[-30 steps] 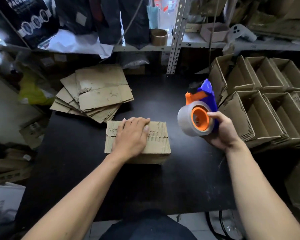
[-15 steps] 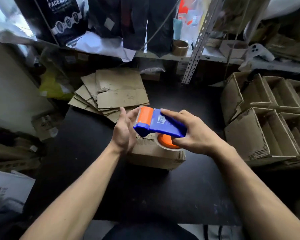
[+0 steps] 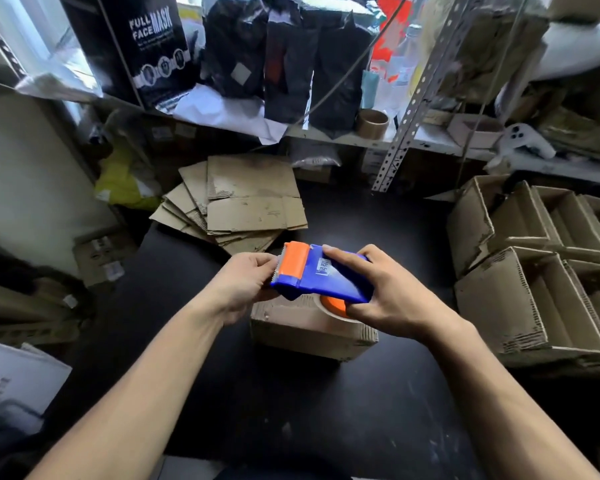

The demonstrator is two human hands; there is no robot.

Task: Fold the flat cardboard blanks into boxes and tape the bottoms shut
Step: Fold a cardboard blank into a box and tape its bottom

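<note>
A folded cardboard box (image 3: 309, 330) stands on the black table (image 3: 326, 410), its closed bottom flaps facing up. Above it my right hand (image 3: 385, 299) grips a blue and orange tape dispenser (image 3: 321, 275) around its blue body, the tape roll hanging just over the box top. My left hand (image 3: 246, 285) is at the dispenser's orange toothed end, fingers curled as if pinching the tape end there; the tape itself is hidden. A stack of flat cardboard blanks (image 3: 243, 202) lies at the table's far left.
Several finished open boxes (image 3: 534, 265) are stacked at the right. A metal shelf (image 3: 361, 140) behind the table carries black bags, a tape roll (image 3: 372, 123) and a mask carton. More cardboard and paper lie on the floor at the left.
My right hand brought the dispenser from the right side to above the box and turned it flat. My left hand left the box top and moved to the dispenser's orange end.
</note>
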